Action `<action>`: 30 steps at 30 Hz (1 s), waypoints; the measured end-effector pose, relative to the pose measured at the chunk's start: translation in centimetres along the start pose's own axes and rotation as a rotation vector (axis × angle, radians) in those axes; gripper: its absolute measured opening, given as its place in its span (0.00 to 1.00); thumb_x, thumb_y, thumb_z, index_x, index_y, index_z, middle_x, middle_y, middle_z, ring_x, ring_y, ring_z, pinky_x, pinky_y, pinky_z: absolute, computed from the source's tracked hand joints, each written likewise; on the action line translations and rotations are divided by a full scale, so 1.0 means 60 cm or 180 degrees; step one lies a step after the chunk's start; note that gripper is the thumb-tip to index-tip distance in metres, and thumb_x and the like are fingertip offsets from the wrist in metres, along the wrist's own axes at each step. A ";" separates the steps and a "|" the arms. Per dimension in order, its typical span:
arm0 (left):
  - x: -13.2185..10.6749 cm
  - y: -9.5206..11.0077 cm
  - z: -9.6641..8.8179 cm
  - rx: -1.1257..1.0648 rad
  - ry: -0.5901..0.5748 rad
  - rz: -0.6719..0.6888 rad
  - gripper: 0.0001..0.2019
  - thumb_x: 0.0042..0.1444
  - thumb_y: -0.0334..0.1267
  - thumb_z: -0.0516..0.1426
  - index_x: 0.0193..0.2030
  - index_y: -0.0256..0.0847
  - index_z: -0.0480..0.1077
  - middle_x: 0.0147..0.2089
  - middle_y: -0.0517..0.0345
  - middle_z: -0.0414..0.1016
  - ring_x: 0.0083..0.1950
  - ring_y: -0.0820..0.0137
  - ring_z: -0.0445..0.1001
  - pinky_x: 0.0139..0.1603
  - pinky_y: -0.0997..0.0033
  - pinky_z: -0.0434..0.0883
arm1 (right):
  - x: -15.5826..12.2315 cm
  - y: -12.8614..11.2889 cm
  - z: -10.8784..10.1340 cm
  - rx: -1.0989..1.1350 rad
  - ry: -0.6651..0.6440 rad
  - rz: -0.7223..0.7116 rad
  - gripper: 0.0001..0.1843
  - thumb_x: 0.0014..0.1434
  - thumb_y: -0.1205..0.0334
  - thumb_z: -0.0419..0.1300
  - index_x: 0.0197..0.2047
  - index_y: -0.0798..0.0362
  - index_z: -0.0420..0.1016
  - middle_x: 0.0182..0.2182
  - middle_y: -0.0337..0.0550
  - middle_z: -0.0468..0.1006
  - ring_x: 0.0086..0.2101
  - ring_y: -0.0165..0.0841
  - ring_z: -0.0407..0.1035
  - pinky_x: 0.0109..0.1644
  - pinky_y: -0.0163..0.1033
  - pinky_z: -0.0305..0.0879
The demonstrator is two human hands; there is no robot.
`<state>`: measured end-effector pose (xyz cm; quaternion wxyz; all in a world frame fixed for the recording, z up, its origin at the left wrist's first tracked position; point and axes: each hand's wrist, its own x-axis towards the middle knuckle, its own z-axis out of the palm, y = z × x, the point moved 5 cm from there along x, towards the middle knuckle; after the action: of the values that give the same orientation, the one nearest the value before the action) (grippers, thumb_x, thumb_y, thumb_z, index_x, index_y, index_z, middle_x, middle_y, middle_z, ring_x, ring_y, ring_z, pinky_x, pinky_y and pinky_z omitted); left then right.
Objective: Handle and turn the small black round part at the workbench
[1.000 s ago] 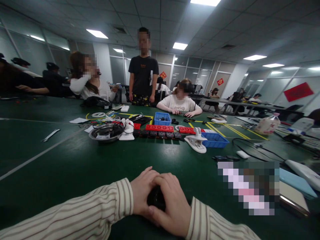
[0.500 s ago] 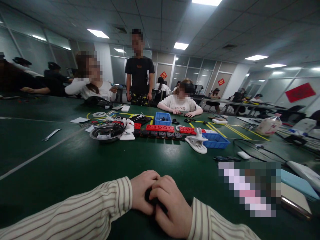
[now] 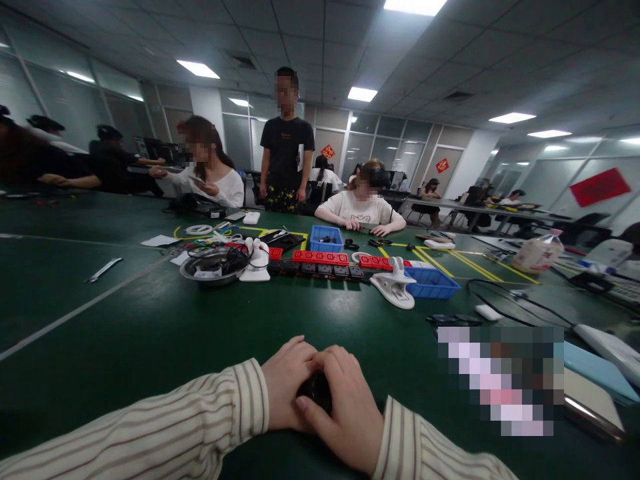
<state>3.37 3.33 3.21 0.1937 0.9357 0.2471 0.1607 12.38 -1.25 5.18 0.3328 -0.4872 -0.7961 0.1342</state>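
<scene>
My left hand (image 3: 289, 383) and my right hand (image 3: 345, 407) meet low in the middle of the head view, close over the green table top. Between them is a rounded, glossy black object (image 3: 316, 392), mostly covered by the fingers, so its kind cannot be made out. The left fingers curl around its far left side. On the right, my fingers bend over its far side while the thumb lies across its near face.
Ahead stand red and black socket strips (image 3: 320, 257), a metal bowl (image 3: 213, 279), a white clip (image 3: 395, 287) and a blue bin (image 3: 435, 281). A wrench (image 3: 103, 269) lies left. At right are a beige phone-like object (image 3: 593, 403) and cables. People are across the table.
Both hands have shifted their hold on the black object, showing more of its top; my right thumb now lies across it. Across the table, the seated person at left has turned and lowered an arm.
</scene>
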 end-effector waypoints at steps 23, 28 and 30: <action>0.002 -0.005 0.002 -0.0095 -0.0028 0.0107 0.36 0.34 0.58 0.62 0.48 0.39 0.62 0.43 0.51 0.67 0.46 0.57 0.66 0.59 0.39 0.45 | 0.001 0.005 -0.003 0.0149 0.0145 0.0104 0.14 0.48 0.57 0.59 0.36 0.56 0.64 0.35 0.46 0.65 0.36 0.39 0.58 0.41 0.46 0.56; 0.003 -0.010 0.004 0.0043 -0.0035 0.0044 0.27 0.36 0.53 0.63 0.42 0.39 0.67 0.39 0.55 0.67 0.42 0.61 0.67 0.56 0.47 0.56 | 0.001 0.002 -0.003 0.0100 0.0106 -0.0053 0.07 0.49 0.64 0.55 0.33 0.55 0.63 0.31 0.44 0.66 0.33 0.37 0.58 0.38 0.44 0.55; 0.005 -0.011 0.004 -0.0019 -0.0082 0.0089 0.24 0.34 0.49 0.64 0.38 0.39 0.69 0.37 0.56 0.66 0.40 0.62 0.67 0.50 0.56 0.64 | -0.001 -0.005 -0.006 0.0265 0.0137 -0.0338 0.08 0.46 0.68 0.52 0.33 0.55 0.62 0.31 0.43 0.66 0.33 0.36 0.59 0.38 0.43 0.56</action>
<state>3.43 3.93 2.79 0.1974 0.9405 0.2310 0.1520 12.43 -1.47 5.56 0.3765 -0.4328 -0.8072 0.1390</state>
